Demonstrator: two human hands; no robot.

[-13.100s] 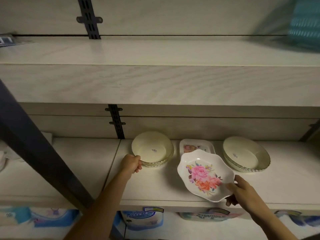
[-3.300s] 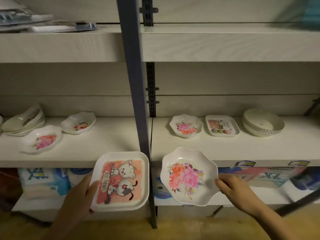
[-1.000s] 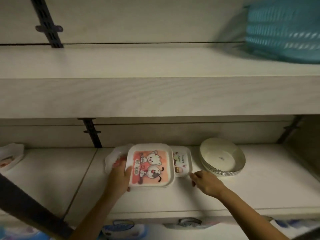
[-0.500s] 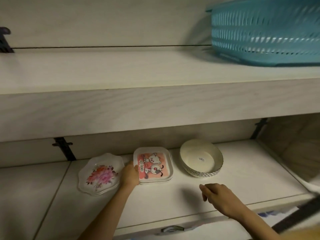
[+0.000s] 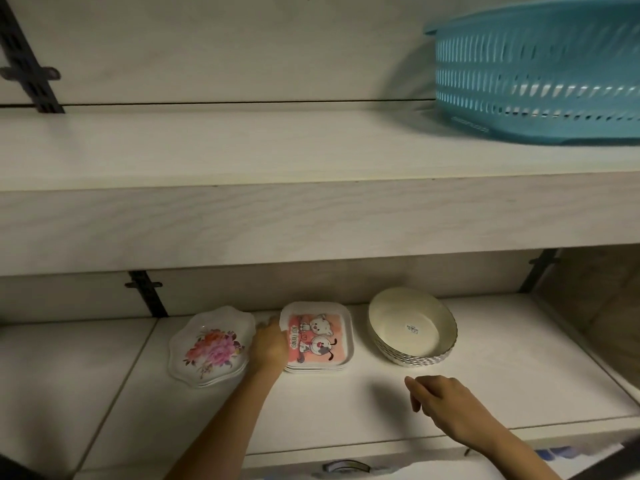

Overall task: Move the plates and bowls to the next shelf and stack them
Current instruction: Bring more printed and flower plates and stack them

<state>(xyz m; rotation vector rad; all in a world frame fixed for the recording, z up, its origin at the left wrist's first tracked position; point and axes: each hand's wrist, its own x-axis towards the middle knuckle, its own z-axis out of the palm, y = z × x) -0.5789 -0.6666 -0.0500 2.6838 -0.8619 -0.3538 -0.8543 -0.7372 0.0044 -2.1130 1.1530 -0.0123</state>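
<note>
Square plates (image 5: 317, 336) sit on shelf (image 5: 346, 410), left hand (image 5: 268, 348) gripping their left edge.

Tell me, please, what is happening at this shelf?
A person is arranging dishes on the lower shelf. The left hand holds the left edge of the stacked square cartoon plates. The right hand hovers open in front, holding nothing. A stack of flowered plates lies to their left, a stack of cream bowls to their right.
</note>
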